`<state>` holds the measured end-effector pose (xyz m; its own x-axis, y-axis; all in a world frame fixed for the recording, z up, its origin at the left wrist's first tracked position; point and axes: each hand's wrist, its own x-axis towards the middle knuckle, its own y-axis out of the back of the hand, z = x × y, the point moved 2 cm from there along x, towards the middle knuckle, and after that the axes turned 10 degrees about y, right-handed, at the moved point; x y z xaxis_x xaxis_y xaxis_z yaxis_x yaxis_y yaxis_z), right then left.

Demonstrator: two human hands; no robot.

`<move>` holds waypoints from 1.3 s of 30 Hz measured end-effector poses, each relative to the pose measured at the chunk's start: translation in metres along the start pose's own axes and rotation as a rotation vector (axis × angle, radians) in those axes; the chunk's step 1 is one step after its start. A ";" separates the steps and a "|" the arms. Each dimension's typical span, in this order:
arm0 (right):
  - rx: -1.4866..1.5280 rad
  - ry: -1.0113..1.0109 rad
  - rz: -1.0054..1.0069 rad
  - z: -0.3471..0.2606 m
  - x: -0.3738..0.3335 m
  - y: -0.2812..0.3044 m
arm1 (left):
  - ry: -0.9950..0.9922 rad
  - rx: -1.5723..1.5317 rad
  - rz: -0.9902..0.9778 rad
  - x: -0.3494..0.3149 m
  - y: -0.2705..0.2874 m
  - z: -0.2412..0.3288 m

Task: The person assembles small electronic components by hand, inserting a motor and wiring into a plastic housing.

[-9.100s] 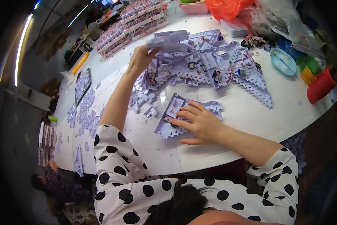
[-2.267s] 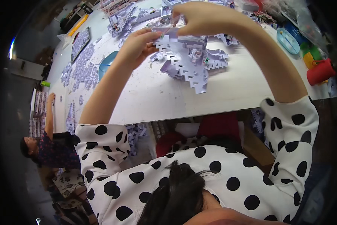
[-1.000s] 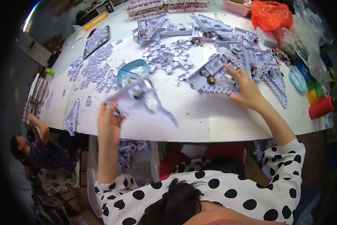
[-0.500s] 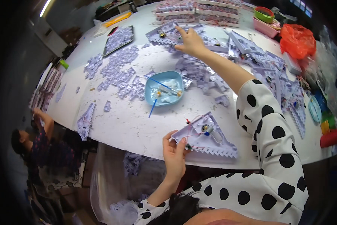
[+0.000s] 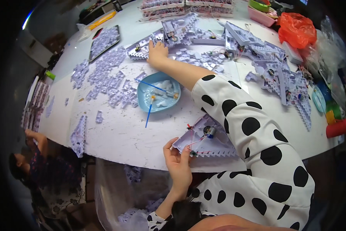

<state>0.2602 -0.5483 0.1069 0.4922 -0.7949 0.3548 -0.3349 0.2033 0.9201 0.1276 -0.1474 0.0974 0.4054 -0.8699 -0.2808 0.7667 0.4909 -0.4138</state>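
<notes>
My left hand point(image 5: 178, 163) pinches the left corner of a pale lilac triangular plastic housing point(image 5: 223, 148) at the table's near edge. Inside this housing sit a small motor point(image 5: 209, 132), thin red and white wires and a dark green part near my fingertips; one side is toothed. My right sleeve hides its right part. My right hand point(image 5: 158, 55) reaches across the table, its fingers over the edge of another toothed triangular housing point(image 5: 136, 50), which it seems to grip. A blue bowl point(image 5: 141, 104) with white paste and two blue-handled brushes stands just below that forearm.
Loose lilac pieces point(image 5: 111, 82) lie left of the bowl, some on a dark tray point(image 5: 116, 37). More housings point(image 5: 283, 77) are heaped at right, near a red plastic bag point(image 5: 296, 30) and a red roll point(image 5: 337, 128). Filled racks point(image 5: 163, 9) stand behind. Another person point(image 5: 46, 161) works at left.
My right hand has moved left and nearer, and a triangular housing has shifted left with it. My left hand still holds its housing. The whole view has shifted slightly.
</notes>
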 end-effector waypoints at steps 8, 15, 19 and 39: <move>0.169 0.538 0.267 0.047 -0.073 0.075 | 0.034 -0.121 0.008 0.001 0.004 0.001; -0.341 -0.147 0.080 0.233 -0.102 0.177 | 0.074 -0.084 -0.043 -0.002 0.002 0.006; -0.256 -0.249 -0.236 0.297 -0.116 0.179 | 0.077 -0.104 -0.038 -0.002 0.004 0.008; -0.425 0.246 -0.069 0.236 -0.043 0.161 | -0.009 -0.070 0.010 -0.003 0.000 0.002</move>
<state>-0.0045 -0.6167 0.2003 0.6942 -0.6662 0.2726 0.0370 0.4112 0.9108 0.1269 -0.1446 0.0999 0.4177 -0.8650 -0.2781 0.7260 0.5018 -0.4703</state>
